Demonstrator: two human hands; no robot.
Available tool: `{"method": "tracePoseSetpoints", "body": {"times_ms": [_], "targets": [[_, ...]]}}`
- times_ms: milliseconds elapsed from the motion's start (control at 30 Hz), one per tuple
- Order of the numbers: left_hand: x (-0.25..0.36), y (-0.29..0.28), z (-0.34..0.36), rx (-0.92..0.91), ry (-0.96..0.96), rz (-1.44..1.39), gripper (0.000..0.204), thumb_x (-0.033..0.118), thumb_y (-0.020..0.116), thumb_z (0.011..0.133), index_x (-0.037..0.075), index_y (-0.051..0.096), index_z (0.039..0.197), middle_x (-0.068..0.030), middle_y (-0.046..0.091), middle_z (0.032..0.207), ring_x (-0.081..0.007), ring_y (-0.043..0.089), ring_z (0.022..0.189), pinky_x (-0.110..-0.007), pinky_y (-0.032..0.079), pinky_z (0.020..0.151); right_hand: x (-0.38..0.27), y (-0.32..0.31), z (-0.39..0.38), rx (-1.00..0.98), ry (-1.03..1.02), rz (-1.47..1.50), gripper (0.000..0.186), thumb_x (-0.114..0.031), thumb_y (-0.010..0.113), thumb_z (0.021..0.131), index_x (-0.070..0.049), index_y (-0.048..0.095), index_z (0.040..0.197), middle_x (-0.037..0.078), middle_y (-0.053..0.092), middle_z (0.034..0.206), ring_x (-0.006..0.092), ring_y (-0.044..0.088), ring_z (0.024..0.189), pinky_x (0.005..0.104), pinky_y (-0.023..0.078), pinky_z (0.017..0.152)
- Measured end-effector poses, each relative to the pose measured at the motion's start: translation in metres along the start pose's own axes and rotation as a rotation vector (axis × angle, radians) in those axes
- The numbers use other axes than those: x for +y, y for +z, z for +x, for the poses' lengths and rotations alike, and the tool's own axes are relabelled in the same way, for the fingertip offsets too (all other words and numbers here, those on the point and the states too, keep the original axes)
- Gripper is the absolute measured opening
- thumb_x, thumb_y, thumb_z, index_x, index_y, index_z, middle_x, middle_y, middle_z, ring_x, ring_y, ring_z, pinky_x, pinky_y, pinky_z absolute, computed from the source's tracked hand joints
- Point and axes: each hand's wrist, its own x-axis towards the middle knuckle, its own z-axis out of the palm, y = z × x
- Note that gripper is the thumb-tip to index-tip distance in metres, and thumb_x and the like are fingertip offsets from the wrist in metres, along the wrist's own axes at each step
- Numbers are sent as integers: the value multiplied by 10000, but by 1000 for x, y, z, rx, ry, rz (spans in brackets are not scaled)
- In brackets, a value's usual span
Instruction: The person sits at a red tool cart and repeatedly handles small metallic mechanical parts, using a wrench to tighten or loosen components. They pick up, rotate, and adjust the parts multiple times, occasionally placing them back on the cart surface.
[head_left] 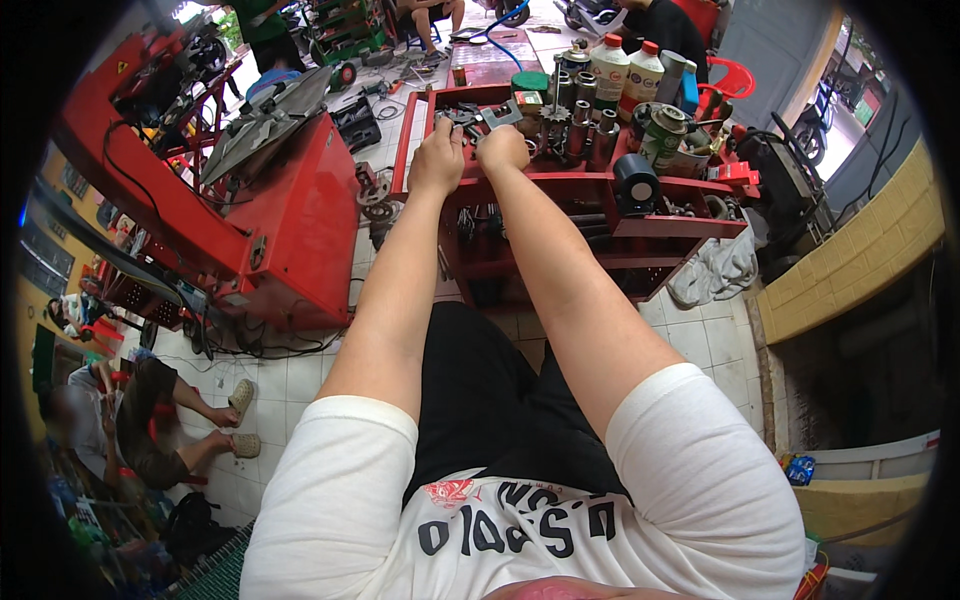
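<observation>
Both arms stretch forward over a red tool cart [580, 186]. My left hand [437, 158] is at the cart's left end, fingers curled beside small grey metal parts [462, 118]; what lies inside its grip is hidden. Just to its right, my right hand [503, 148] is closed, its knuckles facing up. A flat grey metal piece [502, 114] sticks out beyond its fingers, apparently held by them. The two hands are close but apart. Right of them stand several steel sockets [577, 130] and a toothed metal part [553, 128].
White bottles with red caps [610, 70], a green-lidded jar [530, 85] and a spray can [663, 138] crowd the cart. A black cylinder [636, 183] sits on its front edge. A large red machine [290, 220] stands left. A seated person [150, 410] is at lower left; a grey rag [715, 265] lies right.
</observation>
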Motion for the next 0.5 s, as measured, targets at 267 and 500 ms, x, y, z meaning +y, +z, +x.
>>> {"method": "tracePoseSetpoints", "body": {"times_ms": [267,500], "targets": [[-16,5,7,20,-21,-73,411,418,445,1065,48,620,1032,-301,692,938,-521,655,949,-609,505,795,0,4,3,-6,-27,2,278,-269,741,841,-46,769,1005,198,760,1073,359,743,1021,466,593,869],[0,4,1,41,15,-3,456,472,473,1053,41,611,989,-288,698,945,-508,664,965,-599,514,789,5,7,6,13,-1,35,286,-280,728,848,-38,769,994,212,758,1065,375,739,1023,471,591,873]]}}
